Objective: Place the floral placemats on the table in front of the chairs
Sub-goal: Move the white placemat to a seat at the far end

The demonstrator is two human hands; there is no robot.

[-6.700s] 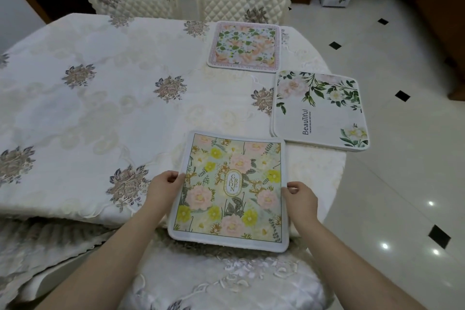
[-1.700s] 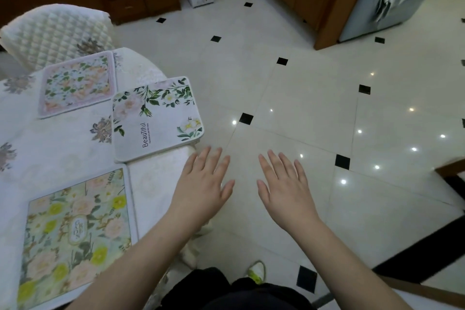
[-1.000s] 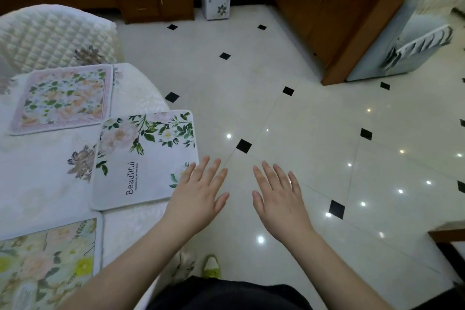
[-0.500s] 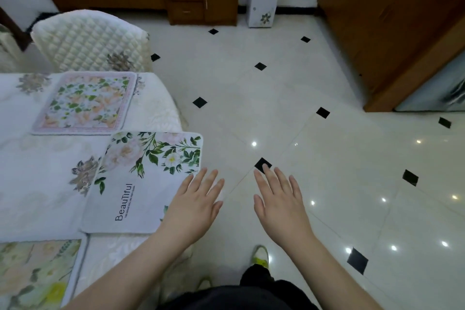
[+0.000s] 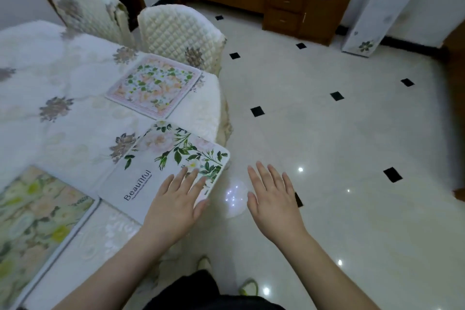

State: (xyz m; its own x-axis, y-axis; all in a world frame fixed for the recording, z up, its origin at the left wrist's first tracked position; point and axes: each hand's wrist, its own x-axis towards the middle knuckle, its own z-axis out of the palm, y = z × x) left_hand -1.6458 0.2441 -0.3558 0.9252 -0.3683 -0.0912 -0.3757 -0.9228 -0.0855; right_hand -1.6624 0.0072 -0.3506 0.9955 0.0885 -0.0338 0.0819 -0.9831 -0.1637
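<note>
Both hands are spread flat and empty, the left hand (image 5: 173,205) over the white leaf-printed rectangular placemat (image 5: 161,168) on the cloth-covered tabletop (image 5: 75,113), the right hand (image 5: 273,202) above the floor.

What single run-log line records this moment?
left hand: open, over Beautiful placemat | right hand: open, over floor | table: three placemats laid

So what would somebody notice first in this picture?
Probably the two open hands, the left hand over the white "Beautiful" placemat at the table's edge, the right hand over the shiny floor. Then the pink flowery placemat before a quilted chair.
</note>
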